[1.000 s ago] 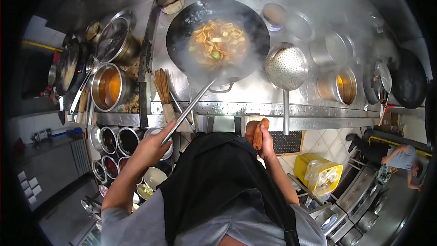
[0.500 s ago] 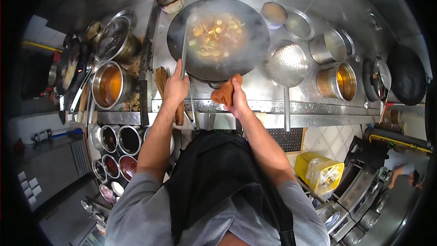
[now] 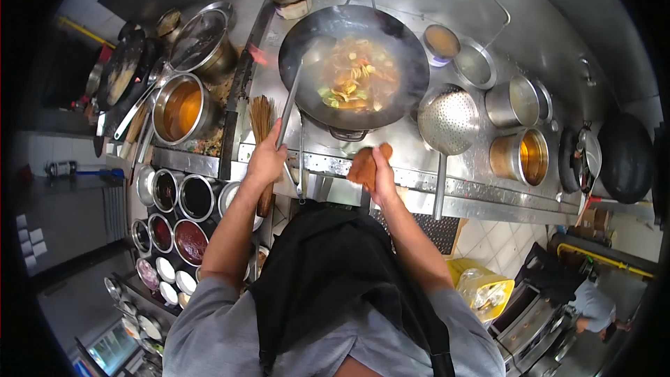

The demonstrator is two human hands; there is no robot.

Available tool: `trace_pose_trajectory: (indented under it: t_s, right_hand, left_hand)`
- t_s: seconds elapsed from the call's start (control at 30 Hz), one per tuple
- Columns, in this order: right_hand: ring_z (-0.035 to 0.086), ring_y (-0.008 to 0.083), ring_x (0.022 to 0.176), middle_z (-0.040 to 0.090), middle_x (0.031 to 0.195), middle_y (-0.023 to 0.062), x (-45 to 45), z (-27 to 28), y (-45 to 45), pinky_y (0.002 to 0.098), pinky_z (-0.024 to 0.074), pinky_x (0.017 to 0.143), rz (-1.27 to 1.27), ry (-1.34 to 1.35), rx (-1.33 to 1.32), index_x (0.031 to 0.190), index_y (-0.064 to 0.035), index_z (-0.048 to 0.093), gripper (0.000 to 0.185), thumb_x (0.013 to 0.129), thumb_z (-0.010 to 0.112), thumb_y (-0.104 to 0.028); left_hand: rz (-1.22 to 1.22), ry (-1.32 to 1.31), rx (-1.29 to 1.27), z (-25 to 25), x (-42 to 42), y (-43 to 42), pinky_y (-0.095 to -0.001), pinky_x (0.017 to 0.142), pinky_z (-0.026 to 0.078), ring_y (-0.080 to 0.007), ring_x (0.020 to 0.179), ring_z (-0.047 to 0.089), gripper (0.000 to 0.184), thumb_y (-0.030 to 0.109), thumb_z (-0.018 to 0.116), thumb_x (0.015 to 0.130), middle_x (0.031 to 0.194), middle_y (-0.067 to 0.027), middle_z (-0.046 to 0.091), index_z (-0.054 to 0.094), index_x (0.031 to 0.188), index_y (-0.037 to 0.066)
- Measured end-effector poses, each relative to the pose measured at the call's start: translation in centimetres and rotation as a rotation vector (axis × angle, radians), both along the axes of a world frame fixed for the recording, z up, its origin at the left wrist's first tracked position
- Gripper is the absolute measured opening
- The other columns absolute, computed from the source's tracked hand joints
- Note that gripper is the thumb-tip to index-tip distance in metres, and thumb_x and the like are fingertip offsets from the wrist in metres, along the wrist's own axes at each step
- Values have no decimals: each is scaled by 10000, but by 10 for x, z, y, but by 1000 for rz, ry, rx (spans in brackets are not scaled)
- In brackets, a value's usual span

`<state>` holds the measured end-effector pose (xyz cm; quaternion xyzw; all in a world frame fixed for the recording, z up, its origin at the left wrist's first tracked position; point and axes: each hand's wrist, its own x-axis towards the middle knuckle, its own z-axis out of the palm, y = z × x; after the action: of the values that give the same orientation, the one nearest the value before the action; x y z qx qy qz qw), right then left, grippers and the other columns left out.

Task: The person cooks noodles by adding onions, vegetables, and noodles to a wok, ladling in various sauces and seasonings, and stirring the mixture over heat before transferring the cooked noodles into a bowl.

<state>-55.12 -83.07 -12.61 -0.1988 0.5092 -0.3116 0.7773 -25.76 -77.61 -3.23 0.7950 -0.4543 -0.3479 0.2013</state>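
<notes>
My left hand is closed around the handle of a long metal ladle. The ladle's head lies against the upper left inside of the black wok, partly blurred by steam. Sliced vegetables in broth fill the wok's middle. My right hand grips a folded brown cloth, apart from the wok and just below its near loop handle. Beside my left hand stands a bamboo wok brush, its wooden handle pointing toward me.
A perforated strainer lies right of the wok. Pots of amber liquid stand on the right and left. Sauce tubs sit below left. A yellow bin is at lower right, and another person is farther right.
My right hand and the cloth have come away from the wok's near handle toward the counter edge. The view has shifted and tilted; my left hand still holds the ladle in the wok.
</notes>
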Motion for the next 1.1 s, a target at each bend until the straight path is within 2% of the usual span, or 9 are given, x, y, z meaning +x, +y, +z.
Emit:
trace_pose_trajectory:
  t_s: [0.03,0.07,0.13,0.17,0.23,0.33,0.6,0.8,1.1]
  right_hand:
    - [673,205,842,665,997,96,-12,-11,10,327,557,661,-62,72,-11,1260,-26,530,577,957,617,-510]
    - [658,236,969,655,1089,112,-24,-26,20,358,538,860,-115,146,-110,1307,14,503,639,949,641,-498]
    - [669,306,1006,661,1150,172,-59,-46,33,388,517,918,44,409,-297,1343,14,481,672,921,679,-469]
    - [667,326,1028,657,1168,195,-75,-59,39,397,515,926,167,524,-378,1365,5,461,680,911,690,-447]
    - [662,364,1072,649,1205,240,-106,-80,48,415,511,941,417,752,-549,1409,-12,422,710,890,712,-401]
    - [646,403,1119,644,1212,277,-131,-93,60,432,502,968,556,742,-556,1421,-47,391,711,863,731,-327]
    - [679,401,1037,667,1136,254,-131,-93,50,443,533,898,650,778,-657,1315,-5,426,605,859,731,-261]
    - [661,334,1069,644,1177,219,-134,-91,49,410,514,939,638,690,-659,1337,-9,427,613,859,740,-230]
    - [654,367,1112,655,1185,230,-141,-109,48,433,499,953,624,628,-651,1358,-31,412,667,844,742,-301]
  left_hand:
    - [-109,-123,-407,-44,9,11,-434,747,544,-377,796,700,683,138,603,929,1047,-240,707,330,1554,110]
    - [-1,51,-328,-33,0,17,-413,676,531,-330,713,671,681,133,598,934,962,-205,696,325,1558,108]
    - [219,389,-178,3,-19,30,-371,534,504,-235,546,613,678,123,590,945,791,-133,672,316,1564,104]
    - [333,674,-233,6,-26,43,-292,416,404,-114,439,469,691,110,571,962,663,-30,535,275,1586,126]
    - [455,952,-294,30,-38,75,-290,395,380,-121,403,437,697,88,536,972,620,-17,475,237,1598,159]
    - [636,1274,-383,65,-57,136,-279,377,345,-125,367,386,707,62,481,983,587,-6,415,189,1611,206]
    - [972,787,-300,73,-119,299,-244,363,349,-93,417,405,758,-11,504,920,614,4,451,192,1601,105]
    - [1057,707,-224,47,-153,351,-241,365,368,-93,414,424,758,-18,508,911,628,5,486,211,1597,109]
    - [1082,701,-182,22,-164,351,-246,360,380,-97,400,434,792,-1,519,878,625,8,498,214,1597,132]
